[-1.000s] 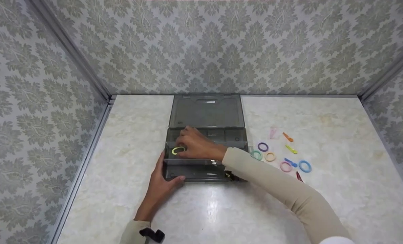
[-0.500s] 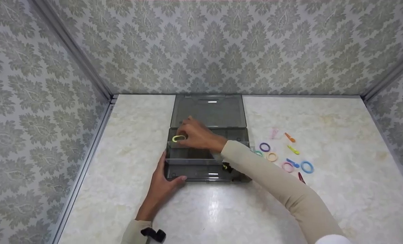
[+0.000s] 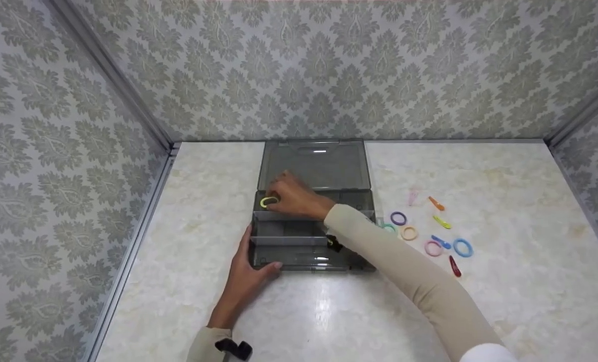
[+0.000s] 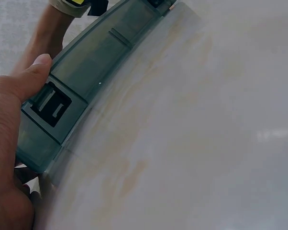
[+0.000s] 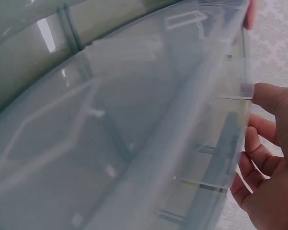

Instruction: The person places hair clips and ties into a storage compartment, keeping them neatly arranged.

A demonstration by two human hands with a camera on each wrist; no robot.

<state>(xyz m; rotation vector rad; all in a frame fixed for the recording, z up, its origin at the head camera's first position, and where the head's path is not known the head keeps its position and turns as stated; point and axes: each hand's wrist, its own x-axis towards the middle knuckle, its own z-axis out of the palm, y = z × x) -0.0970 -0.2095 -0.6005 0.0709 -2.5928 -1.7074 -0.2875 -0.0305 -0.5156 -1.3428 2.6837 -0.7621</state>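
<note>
A smoky see-through organizer box (image 3: 291, 255) lies with its lid (image 3: 319, 168) folded back toward the wall; two clear dividers split it into three long compartments. My left hand (image 3: 243, 274) holds its front left corner, thumb on the front wall, as the left wrist view also shows with the thumb near the latch (image 4: 52, 104). Over the left end of the rear compartment, my right hand (image 3: 294, 197) pinches a yellow-green hair tie (image 3: 263, 203). In the right wrist view that hand's fingers (image 5: 261, 155) curl behind a clear divider (image 5: 134, 96), partly hiding the hair tie.
Right of the box lie loose hair ties, among them a purple one (image 3: 398, 218), a peach one (image 3: 402, 234) and a blue one (image 3: 456, 246). Snap clips lie near them, including orange (image 3: 436, 203), yellow (image 3: 442, 222) and red (image 3: 455, 266). My right sleeve (image 3: 404, 261) crosses the box's right side.
My right hand has carried the hair tie from over the middle compartment back across the divider to the rear compartment, then lowered slightly. The left hand keeps its hold on the box.
</note>
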